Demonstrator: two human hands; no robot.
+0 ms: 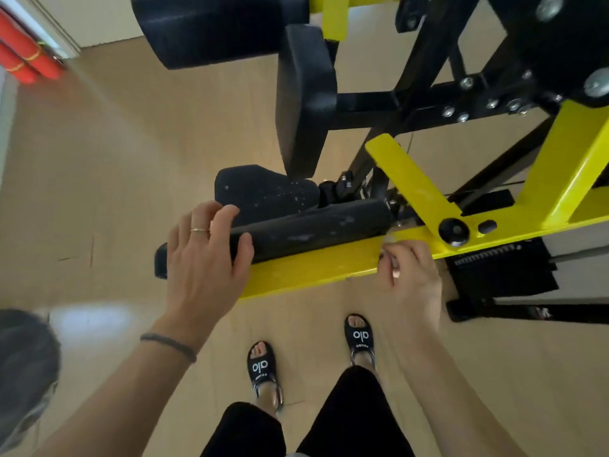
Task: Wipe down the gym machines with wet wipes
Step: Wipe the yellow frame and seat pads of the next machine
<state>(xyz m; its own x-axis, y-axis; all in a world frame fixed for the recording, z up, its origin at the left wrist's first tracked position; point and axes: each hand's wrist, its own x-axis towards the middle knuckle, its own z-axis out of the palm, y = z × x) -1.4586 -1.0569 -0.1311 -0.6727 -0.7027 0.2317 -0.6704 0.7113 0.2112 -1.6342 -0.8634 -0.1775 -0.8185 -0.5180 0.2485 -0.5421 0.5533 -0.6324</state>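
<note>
A yellow and black gym machine fills the upper right. Its yellow arm [309, 268] runs across the middle, with a black foam roller pad [313, 229] lying along its top. My left hand [204, 255] rests with spread fingers on the left end of the roller pad and holds nothing. My right hand [412, 272] is at the arm's front edge, fingers pinched together; a small pale bit at the fingertips [390, 240] may be a wipe, but I cannot tell. A black seat pad [263, 189] with white specks sits just behind the roller.
An upright black back pad [304, 100] and a larger black pad [214, 28] stand behind. The weight stack [504, 272] and black base frame are at the right. Red rolls [26, 57] lean at the far left. My sandalled feet [263, 367] stand on pale wood floor.
</note>
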